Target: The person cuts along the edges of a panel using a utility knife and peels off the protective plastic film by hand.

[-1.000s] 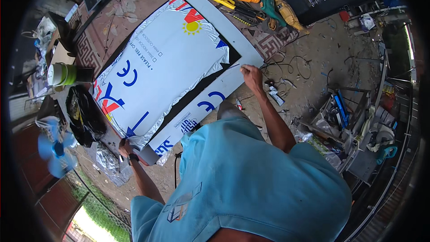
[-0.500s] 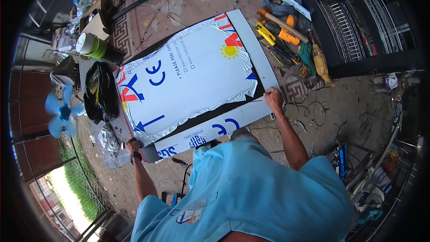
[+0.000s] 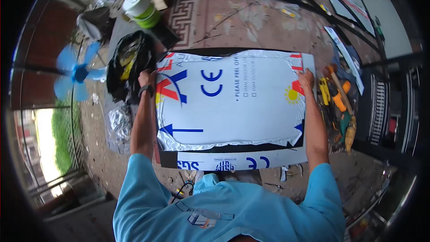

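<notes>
A large rectangular panel [image 3: 264, 112] lies on the table before me, its white printed film loosened and crinkled silver round the margins, with black strips showing beneath. Along its near and right sides runs a white printed border strip [image 3: 291, 159]. My left hand [image 3: 147, 79], a dark band at the wrist, is closed at the panel's left edge. On the opposite edge, my right hand [image 3: 306, 79] has its fingers closed round the side. Both thumbs lie toward the upper part of the panel; the fingertips underneath are hidden.
Left of the panel sit a black plastic bag [image 3: 130, 69], crumpled film [image 3: 120, 123] and a white-and-green tumbler [image 3: 141, 8]. A blue fan [image 3: 79, 73] stands farther left. Several tools, including a hammer [image 3: 339, 87] and yellow-handled cutter [image 3: 324, 90], lie to the right, near a long white strip [image 3: 345, 58].
Both hands have shifted from the panel's near corners to farther up its sides. The panel now sits squarer in view, and the view has turned.
</notes>
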Demonstrator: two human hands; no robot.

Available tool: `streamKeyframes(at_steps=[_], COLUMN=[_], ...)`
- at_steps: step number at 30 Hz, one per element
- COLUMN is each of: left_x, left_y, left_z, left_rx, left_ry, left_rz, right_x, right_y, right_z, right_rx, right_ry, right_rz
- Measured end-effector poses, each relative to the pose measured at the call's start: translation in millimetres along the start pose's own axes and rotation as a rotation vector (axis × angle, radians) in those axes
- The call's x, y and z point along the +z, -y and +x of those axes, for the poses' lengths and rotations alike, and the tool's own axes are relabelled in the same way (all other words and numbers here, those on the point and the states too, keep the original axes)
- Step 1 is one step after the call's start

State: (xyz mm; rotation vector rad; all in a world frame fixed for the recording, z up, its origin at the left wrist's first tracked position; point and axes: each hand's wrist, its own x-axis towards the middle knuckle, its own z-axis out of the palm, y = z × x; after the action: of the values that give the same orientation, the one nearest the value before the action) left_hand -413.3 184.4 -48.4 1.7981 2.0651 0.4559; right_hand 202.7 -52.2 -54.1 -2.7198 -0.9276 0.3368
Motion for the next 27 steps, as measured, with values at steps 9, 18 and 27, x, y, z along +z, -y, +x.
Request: streamKeyframes(at_steps=[9, 18, 27], left_x=[20.2, 23.5, 46.3], left_y=[-33.7, -33.6, -34.6], left_z=[41.5, 33.1, 55.5], left_rx=[-0.065, -0.175, -0.110], left_ry=[-0.035, -0.118, -0.051], left_rz=[-0.097, -0.246, -0.222], right_x=[16.4, -1.9, 1.9], right_y=[-25.6, -7.4, -91.2], right_z=[11.6, 6.1, 35.4], right_rx=[-0.007, 0.108, 0.032], right_ry=[-0.019, 0.094, -0.067], right_rz=[-0.084, 0.126, 0.195])
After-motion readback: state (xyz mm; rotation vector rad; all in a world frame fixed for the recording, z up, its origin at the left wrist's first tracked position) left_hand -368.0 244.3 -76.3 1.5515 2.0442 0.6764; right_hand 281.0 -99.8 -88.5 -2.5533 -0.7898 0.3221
